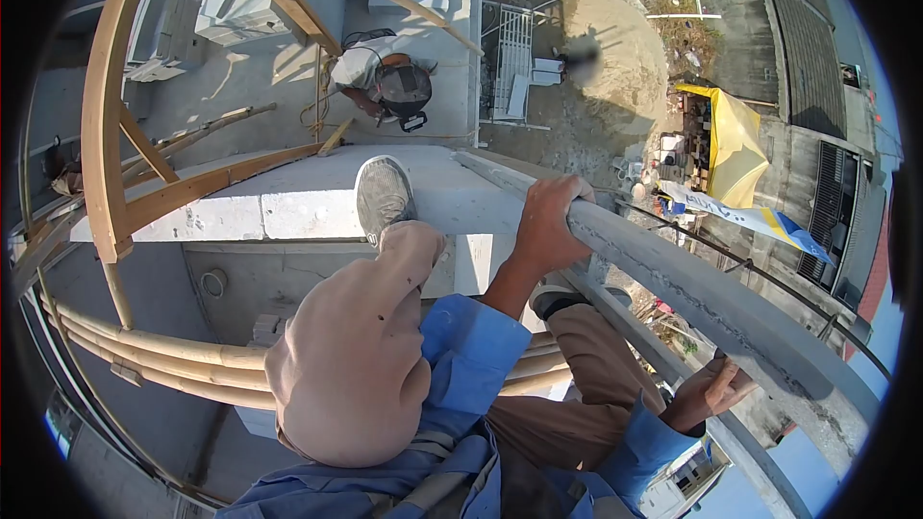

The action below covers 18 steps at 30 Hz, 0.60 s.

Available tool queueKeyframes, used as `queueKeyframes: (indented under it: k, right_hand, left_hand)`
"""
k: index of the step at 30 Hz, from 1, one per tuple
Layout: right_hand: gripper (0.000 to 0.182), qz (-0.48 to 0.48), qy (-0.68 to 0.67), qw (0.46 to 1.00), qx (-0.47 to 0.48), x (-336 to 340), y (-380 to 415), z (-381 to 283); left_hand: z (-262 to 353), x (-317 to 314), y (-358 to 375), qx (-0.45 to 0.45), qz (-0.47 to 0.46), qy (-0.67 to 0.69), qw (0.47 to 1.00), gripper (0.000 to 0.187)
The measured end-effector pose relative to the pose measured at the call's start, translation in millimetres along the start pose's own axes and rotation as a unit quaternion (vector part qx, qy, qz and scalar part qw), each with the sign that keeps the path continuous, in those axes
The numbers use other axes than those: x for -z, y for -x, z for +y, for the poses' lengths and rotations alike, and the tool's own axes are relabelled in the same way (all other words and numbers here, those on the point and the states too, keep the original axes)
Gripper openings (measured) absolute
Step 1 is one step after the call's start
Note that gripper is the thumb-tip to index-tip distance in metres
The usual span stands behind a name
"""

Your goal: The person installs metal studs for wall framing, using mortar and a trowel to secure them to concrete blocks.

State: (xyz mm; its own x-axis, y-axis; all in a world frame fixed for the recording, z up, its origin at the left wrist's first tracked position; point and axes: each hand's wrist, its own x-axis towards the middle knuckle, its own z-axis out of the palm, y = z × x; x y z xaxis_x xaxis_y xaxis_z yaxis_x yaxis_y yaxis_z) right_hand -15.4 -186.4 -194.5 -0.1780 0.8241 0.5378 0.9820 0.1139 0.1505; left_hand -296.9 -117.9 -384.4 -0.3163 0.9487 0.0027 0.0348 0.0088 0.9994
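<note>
A long grey beam (692, 279), crusted along its side, slants from the middle down to the lower right. My left hand (553, 226) is wrapped over it near its upper end, the fingers hidden on the far side. Lower down, my right hand (713, 392) is closed against the near edge of the same beam, thumb and fingers curled. My left shoe (384, 197) rests on top of a white block wall (308, 214). The right shoe (558, 301) is partly hidden behind my left forearm, close to a thinner grey rail (630, 332).
A person in a cap (402, 91) crouches beyond the wall. A wooden frame (106, 135) stands at left, with bamboo poles (192, 351) below. Far beneath on the right lie a sand patch (615, 48) and a yellow tarp (735, 149). A dark pipe (769, 274) runs beyond the beam.
</note>
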Motion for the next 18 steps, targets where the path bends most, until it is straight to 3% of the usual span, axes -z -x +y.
queueKeyframes:
  k: [3, 6, 12, 13, 15, 18]
  right_hand:
    - [0.027, -0.019, 0.036, 0.999, -0.031, 4.8, -0.4, -0.5]
    - [0.036, -0.098, 0.147, 0.983, 0.056, 7.7, 14.5, 29.6]
    - [0.044, -0.098, 0.063, 0.993, -0.024, 6.5, 15.8, 31.8]
    - [0.048, -0.072, 0.122, 0.988, 0.06, 5.8, 11.8, 27.9]
    - [0.053, -0.045, 0.181, 0.972, 0.143, 4.8, 3.0, 20.2]
    - [0.061, -0.033, 0.151, 0.979, 0.132, -1.3, -13.1, -10.3]
  left_hand:
    - [-0.5, 0.3, 0.0, -0.002, -0.003, -0.002, 1.0, 0.044]
    - [-0.3, 0.7, 0.3, -0.01, 0.001, 0.002, 1.0, 0.044]
    - [-2.0, -0.3, 0.1, -0.011, 0.003, -0.001, 1.0, 0.043]
    - [-1.8, 0.0, -0.5, -0.012, 0.003, 0.0, 1.0, 0.043]
    - [-1.2, 0.8, -1.7, 0.009, -0.014, -0.007, 1.0, 0.042]
    - [-4.1, -1.9, -2.0, 0.011, -0.01, -0.017, 1.0, 0.042]
